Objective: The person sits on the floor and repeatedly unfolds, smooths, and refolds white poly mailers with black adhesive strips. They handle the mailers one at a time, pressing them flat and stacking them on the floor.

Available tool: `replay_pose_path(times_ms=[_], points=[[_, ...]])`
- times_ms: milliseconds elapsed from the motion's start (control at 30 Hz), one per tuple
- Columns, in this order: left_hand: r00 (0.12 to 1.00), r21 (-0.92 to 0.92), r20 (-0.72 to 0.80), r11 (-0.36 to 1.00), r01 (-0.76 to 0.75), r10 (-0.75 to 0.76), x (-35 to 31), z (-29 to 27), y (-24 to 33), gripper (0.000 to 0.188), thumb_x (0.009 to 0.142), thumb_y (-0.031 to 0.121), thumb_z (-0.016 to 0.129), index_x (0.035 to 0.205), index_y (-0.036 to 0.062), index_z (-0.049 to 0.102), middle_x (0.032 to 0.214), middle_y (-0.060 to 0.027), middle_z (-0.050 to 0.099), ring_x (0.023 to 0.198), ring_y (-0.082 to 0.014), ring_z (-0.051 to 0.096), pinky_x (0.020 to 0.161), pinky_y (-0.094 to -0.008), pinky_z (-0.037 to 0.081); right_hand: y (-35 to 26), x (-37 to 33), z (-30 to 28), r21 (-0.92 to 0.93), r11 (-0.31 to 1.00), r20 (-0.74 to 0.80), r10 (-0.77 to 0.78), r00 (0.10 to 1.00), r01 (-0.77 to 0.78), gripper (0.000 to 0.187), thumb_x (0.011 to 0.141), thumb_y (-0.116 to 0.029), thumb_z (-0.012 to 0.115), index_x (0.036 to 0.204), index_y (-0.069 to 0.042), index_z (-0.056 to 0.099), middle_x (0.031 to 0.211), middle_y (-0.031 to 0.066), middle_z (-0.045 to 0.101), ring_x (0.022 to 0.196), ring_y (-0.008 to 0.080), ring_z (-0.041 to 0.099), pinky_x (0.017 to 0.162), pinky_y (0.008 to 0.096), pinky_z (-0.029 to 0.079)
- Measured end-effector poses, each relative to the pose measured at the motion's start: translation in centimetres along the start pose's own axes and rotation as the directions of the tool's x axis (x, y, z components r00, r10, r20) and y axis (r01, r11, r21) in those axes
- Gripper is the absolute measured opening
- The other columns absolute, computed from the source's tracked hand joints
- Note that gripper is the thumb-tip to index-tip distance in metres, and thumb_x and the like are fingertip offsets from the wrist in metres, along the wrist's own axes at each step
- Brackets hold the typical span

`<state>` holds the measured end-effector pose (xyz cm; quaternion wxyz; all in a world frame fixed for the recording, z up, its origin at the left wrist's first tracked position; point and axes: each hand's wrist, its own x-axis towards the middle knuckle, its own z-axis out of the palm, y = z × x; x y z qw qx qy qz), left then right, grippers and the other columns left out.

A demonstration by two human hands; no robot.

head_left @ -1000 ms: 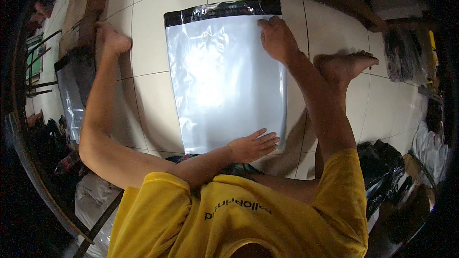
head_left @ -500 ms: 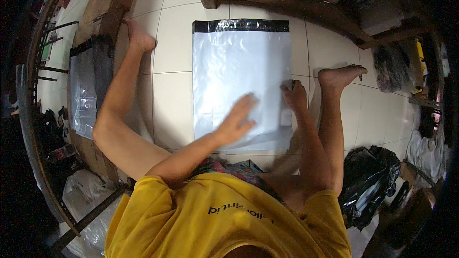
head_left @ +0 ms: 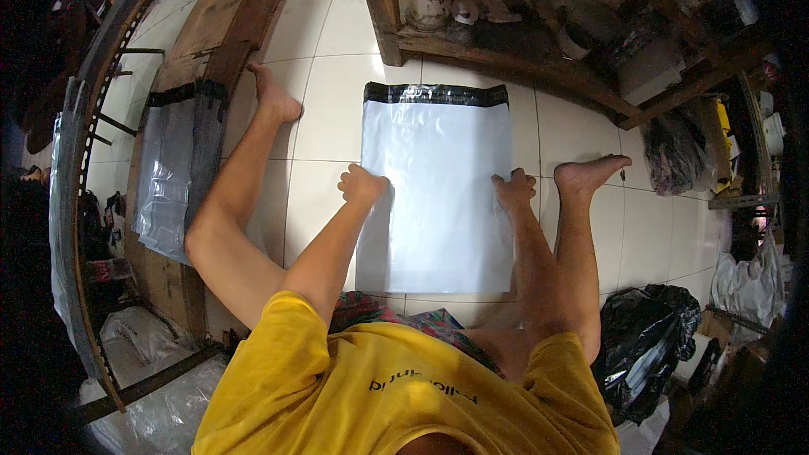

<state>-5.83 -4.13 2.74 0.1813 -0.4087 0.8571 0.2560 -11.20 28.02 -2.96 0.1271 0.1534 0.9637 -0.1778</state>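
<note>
A white plastic mailing bag (head_left: 438, 194) with a black band along its far end lies flat on the floor between my legs. My left hand (head_left: 364, 186) is at its left edge, thumb over the plastic and fingers curled at the side. On the opposite edge, my right hand (head_left: 514, 189) is closed in much the same way, thumb inward. The undersides of the fingers are hidden. Left of my bent leg, several grey mailing bags (head_left: 168, 177) with dark ends lie on a wooden plank.
Pale floor tiles (head_left: 324, 109) surround the bag. A low wooden shelf (head_left: 506, 63) stands beyond it, holding containers. To the right are a black plastic bag (head_left: 645, 341) and bundled dark plastic (head_left: 678, 147). A metal rack (head_left: 84, 168) runs along the far left; clear plastic (head_left: 143, 354) lies near it.
My left hand has moved from over the middle of the mailing bag to its left edge. My right hand stays at the right edge. The whole view has shifted a little.
</note>
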Motion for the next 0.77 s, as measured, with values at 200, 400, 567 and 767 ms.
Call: replay_pose_path(times_ms=[200, 400, 567, 767], points=[[0.995, -0.193, 0.016, 0.977, -0.095, 0.100, 1.0, -0.2, -0.6, 0.087, 0.073, 0.033, 0.085, 0.133, -0.0115, 0.040, 0.131, -0.0317, 0.053, 0.117, -0.0407, 0.061, 0.097, -0.0460, 0.053, 1.5, 1.1, 0.3, 0.408, 0.912, 0.091, -0.078, 0.993, 0.034, 0.066, 0.081, -0.035, 0.077, 0.125, 0.007, 0.052, 0.112, 0.0291, 0.061, 0.107, 0.0388, 0.062, 0.090, 0.0470, 0.052], [0.929, -0.668, 0.222, 0.740, -0.075, 0.295, 2.2, -0.6, -3.0, 0.072, 0.085, 0.027, 0.075, 0.132, -0.0183, 0.045, 0.117, -0.0263, 0.064, 0.098, -0.0318, 0.069, 0.087, -0.0406, 0.056, 0.5, -2.2, -3.1, 0.767, 0.613, 0.285, -0.058, 0.957, -0.192, 0.065, 0.086, -0.031, 0.077, 0.132, 0.008, 0.053, 0.121, 0.0214, 0.064, 0.112, 0.0290, 0.062, 0.095, 0.0404, 0.050], [0.917, -0.752, 0.259, 0.659, -0.006, 0.304, 1.7, 1.1, -1.6, 0.055, 0.090, 0.026, 0.066, 0.132, -0.0094, 0.057, 0.121, -0.0214, 0.068, 0.103, -0.0287, 0.067, 0.091, -0.0389, 0.053, -0.2, -1.9, -2.5, 0.753, 0.643, 0.360, -0.227, 0.905, -0.138, 0.060, 0.095, -0.031, 0.071, 0.139, 0.006, 0.052, 0.127, 0.0174, 0.064, 0.113, 0.0263, 0.061, 0.098, 0.0401, 0.048], [0.937, -0.813, 0.171, 0.581, -0.040, 0.304, 0.7, 2.4, -1.3, 0.052, 0.092, 0.025, 0.064, 0.133, -0.0057, 0.058, 0.119, -0.0180, 0.070, 0.105, -0.0280, 0.067, 0.094, -0.0375, 0.051, -0.1, -2.2, -0.3, 0.834, 0.550, 0.216, -0.237, 0.947, -0.053, 0.052, 0.096, -0.032, 0.069, 0.136, 0.000, 0.058, 0.120, 0.0144, 0.069, 0.110, 0.0265, 0.064, 0.100, 0.0402, 0.048]])
